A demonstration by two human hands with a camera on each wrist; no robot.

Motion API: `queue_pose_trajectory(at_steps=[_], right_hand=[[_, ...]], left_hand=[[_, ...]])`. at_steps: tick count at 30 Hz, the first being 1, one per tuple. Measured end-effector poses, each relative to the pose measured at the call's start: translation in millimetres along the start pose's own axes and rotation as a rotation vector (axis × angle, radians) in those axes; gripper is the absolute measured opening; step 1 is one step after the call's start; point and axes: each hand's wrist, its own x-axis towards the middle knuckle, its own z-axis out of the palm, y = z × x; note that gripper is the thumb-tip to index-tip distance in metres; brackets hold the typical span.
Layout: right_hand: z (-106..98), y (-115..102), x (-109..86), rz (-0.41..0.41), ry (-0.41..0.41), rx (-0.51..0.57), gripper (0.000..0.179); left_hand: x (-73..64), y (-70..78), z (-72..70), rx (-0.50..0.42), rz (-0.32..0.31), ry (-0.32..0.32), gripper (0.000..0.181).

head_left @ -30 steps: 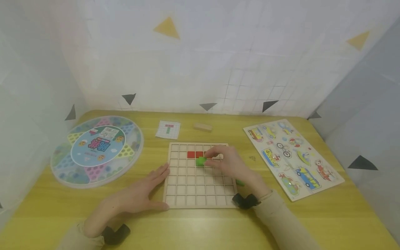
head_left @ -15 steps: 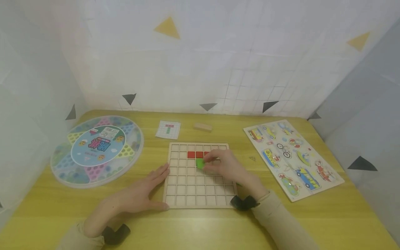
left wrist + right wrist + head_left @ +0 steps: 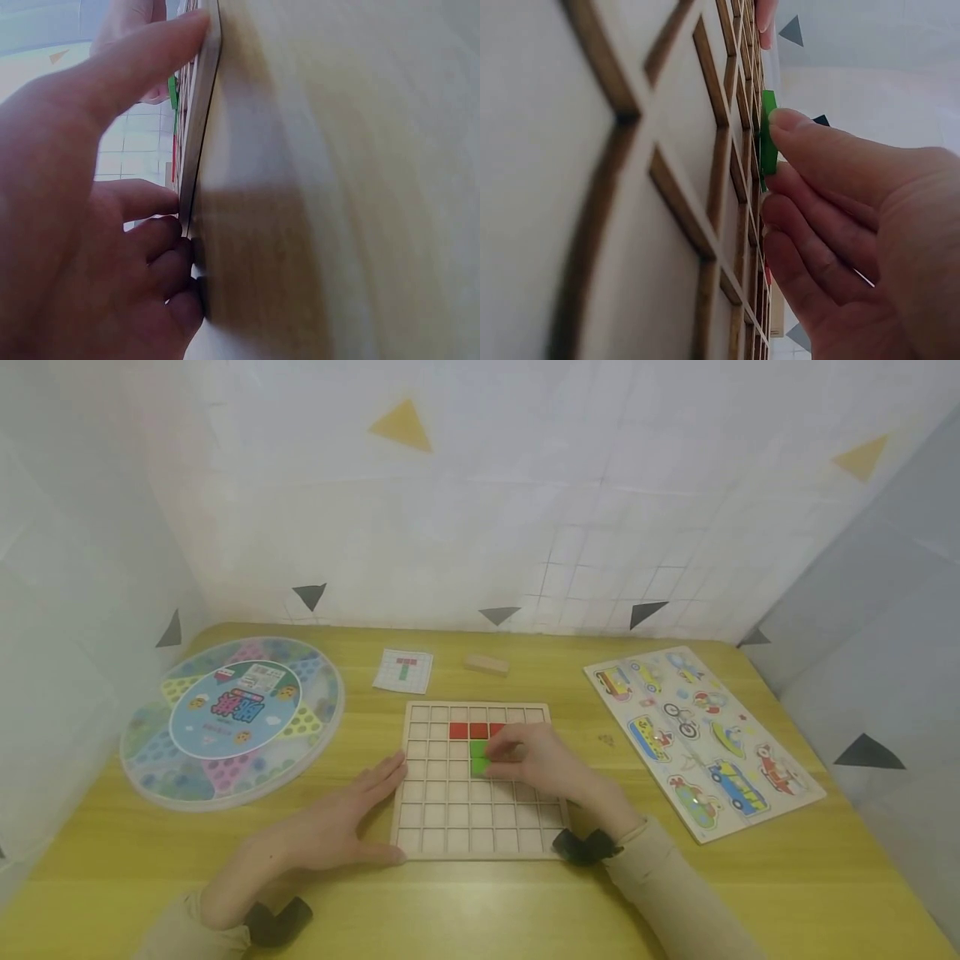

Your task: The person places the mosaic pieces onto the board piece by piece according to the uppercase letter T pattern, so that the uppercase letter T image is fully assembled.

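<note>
- Since a second ago, the right hand (image 3: 542, 760) has drawn slightly toward the person and brought the green piece (image 3: 478, 758) down from a raised tilt to lie in the grid board (image 3: 480, 827), just below the red row.
- Nearest the person, the left hand (image 3: 341, 822) lies flat with fingers straight against the board's left edge, holding nothing, only bracing it.
- Ahead of it, the right hand's curled fingertips (image 3: 780, 124) press and pinch the green piece at its right side; it covers two cells, one behind the other.
- Just beyond those fingers sit three red squares (image 3: 477, 731) side by side.
- Risk, as I judge it: if the piece rests on a grid rib, it may sit crooked or pop out when the fingers lift; a slipping left hand would let the board slide.
- Farther off: one pattern card (image 3: 404, 671), one wooden block (image 3: 486, 664), one round game case (image 3: 232, 720) left of the hands, one vehicle puzzle (image 3: 701, 735) right.
</note>
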Motion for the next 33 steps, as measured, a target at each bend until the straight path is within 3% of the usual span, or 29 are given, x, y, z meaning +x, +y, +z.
queue_pose_trajectory(at_steps=[11, 33], right_hand=[[1.6, 0.6, 0.2, -0.054, 0.013, -0.034, 0.023], [2.6, 1.2, 0.2, -0.048, -0.002, -0.063, 0.024]], left_hand=[[1.2, -1.3, 0.3, 0.003, -0.041, -0.01, 0.107], [1.7, -1.4, 0.2, 0.019, -0.019, -0.006, 0.108]])
